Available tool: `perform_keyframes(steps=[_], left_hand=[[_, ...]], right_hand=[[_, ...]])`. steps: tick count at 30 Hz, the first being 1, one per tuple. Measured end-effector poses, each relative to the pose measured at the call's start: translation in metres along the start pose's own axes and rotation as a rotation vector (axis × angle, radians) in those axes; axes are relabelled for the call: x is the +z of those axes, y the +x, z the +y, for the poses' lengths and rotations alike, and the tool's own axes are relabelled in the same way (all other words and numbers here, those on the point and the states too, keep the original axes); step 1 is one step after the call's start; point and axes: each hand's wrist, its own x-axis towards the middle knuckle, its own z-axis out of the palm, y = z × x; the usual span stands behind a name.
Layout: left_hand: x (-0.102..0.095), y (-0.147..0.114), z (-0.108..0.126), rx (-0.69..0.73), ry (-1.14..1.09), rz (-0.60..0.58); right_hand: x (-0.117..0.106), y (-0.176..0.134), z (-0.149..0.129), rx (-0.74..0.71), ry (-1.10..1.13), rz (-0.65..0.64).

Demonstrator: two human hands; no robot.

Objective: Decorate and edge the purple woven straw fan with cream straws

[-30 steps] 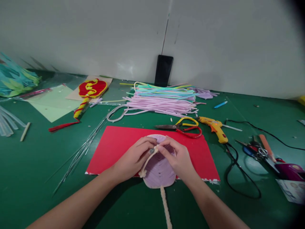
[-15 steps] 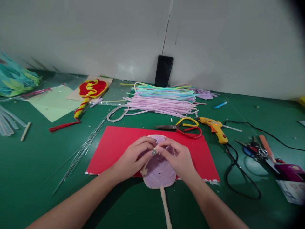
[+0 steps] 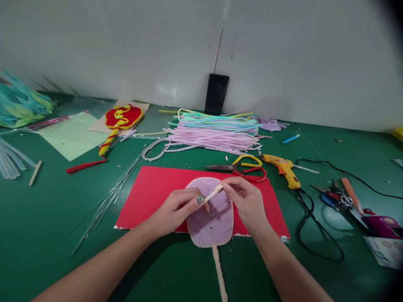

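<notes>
A cream pipe cleaner (image 3: 213, 194) stretches between my two hands over a lilac fan (image 3: 211, 233). My left hand (image 3: 181, 209) pinches its lower left part between thumb and fingers. The upper right end, which looks bent or curled, is pinched in the fingertips of my right hand (image 3: 247, 203). The fan has a cream edge and a twisted cream handle (image 3: 219, 268) pointing toward me. It lies partly on a red board (image 3: 151, 188), with its lower part over the green table. My left hand covers some of the fan's left side.
Scissors (image 3: 234, 167) lie across the board's back edge, beside a yellow glue gun (image 3: 285, 167). Behind them is a pile of coloured pipe cleaners (image 3: 214, 136) and a leaning phone (image 3: 217, 94). Wires (image 3: 110, 193) and a red-and-yellow fan (image 3: 124, 116) lie left; pliers (image 3: 338, 199) lie right.
My hands have moved apart, my right hand going right. The cream pipe cleaner now shows as a straight length between them, and its curled end no longer hangs by the fan's left edge.
</notes>
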Motion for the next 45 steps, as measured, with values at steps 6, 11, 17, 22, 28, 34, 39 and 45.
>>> perform_keyframes(steps=[6,11,17,22,28,34,39,45], left_hand=[[-0.001,0.002,0.0,-0.1,-0.091,0.121],[-0.003,0.005,-0.009,-0.176,-0.346,0.415],[-0.006,0.01,-0.019,-0.207,-0.716,0.557],[-0.007,0.009,-0.014,-0.273,-0.82,0.502],[-0.004,0.006,-0.018,-0.291,-0.699,0.406],[-0.001,0.006,-0.014,-0.293,-0.531,0.303],[0.004,0.005,-0.009,-0.287,-0.371,0.193],[-0.004,0.005,-0.015,-0.225,0.353,0.606]], right_hand=[[-0.002,0.001,0.0,-0.023,-0.034,0.079],[-0.002,-0.003,-0.001,-0.134,-0.059,-0.056],[0.003,-0.007,-0.007,-0.239,-0.157,-0.289],[0.011,-0.01,-0.003,-0.326,-0.23,-0.428],[0.014,-0.012,-0.001,-0.3,-0.23,-0.498],[0.006,-0.009,-0.002,-0.037,-0.262,-0.15],[0.005,-0.006,0.002,0.044,-0.257,-0.178],[-0.003,0.003,0.009,0.129,-0.187,-0.026]])
